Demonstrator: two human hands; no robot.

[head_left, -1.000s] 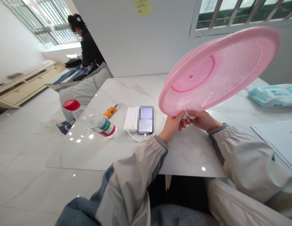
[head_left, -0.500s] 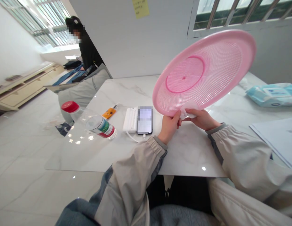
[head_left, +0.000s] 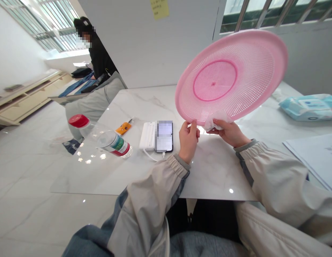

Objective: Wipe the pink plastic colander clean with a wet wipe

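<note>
Two bare hands meet the near edge of a pink basket (head_left: 243, 84), which we see tipped up over a white marbled table (head_left: 208, 175), its open inner side turned toward us. Our left hand (head_left: 188, 141) pinches the basket's lower rim, thumb & fingertips closed on it; our right hand (head_left: 230, 133), just along the same rim to the right, grips a crumpled white tissue (head_left: 218, 117) lapped over the basket's edge. We judge the basket v. light for its width, b/c it looks like thin moulded plastic w/ holes throughout: a fingertip pinch should carry it, though so broad a piece prob. swings & twists if held at one spot. Rim's thick & smooth, prob. the stiffest part; best hold, we'd say, is there, w/ hands on opposite sides. Mesh wall prob. flexes if squeezed & could crack under hard bending. Gloss suggests a slick surface; whether it's wet, we can't tell. Tissue looks soft, limp & easily torn, best taken bunched, as our right hand has it. Left of the basket: phone (head_left: 165, 137) & white power bank (head_left: 147, 136), side by side; right of it, a blue wipes pack (head_left: 310, 107) &, nearer us, some papers (head_left: 312, 153)
</note>
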